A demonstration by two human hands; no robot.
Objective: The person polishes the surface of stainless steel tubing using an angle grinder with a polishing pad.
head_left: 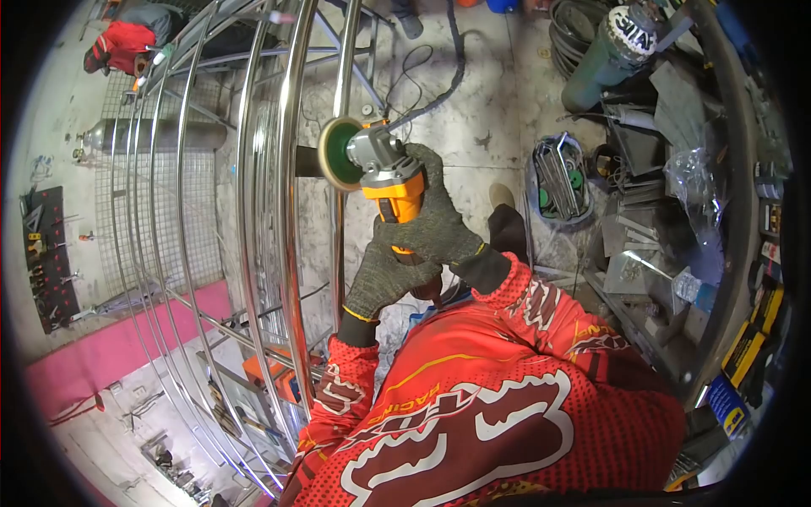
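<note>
Workshop floor lies beneath a grinder, its disc beside steel tubes; left hand and right hand wrap their fingers around its body. Good work would need that firm two-handed grip, with light, even disc pressure along the tubes.

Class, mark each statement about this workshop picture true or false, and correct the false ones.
1. The left hand and right hand both hold the grinder. True.
2. The grinder's casing is blue. False: it is orange, with a grey metal head.
3. Both hands wear dark gloves. True.
4. The wearer's sleeves are green. False: the sleeves are mostly red.
5. Shiny metal tubes run along the picture's left side of the grinder. True.
</note>
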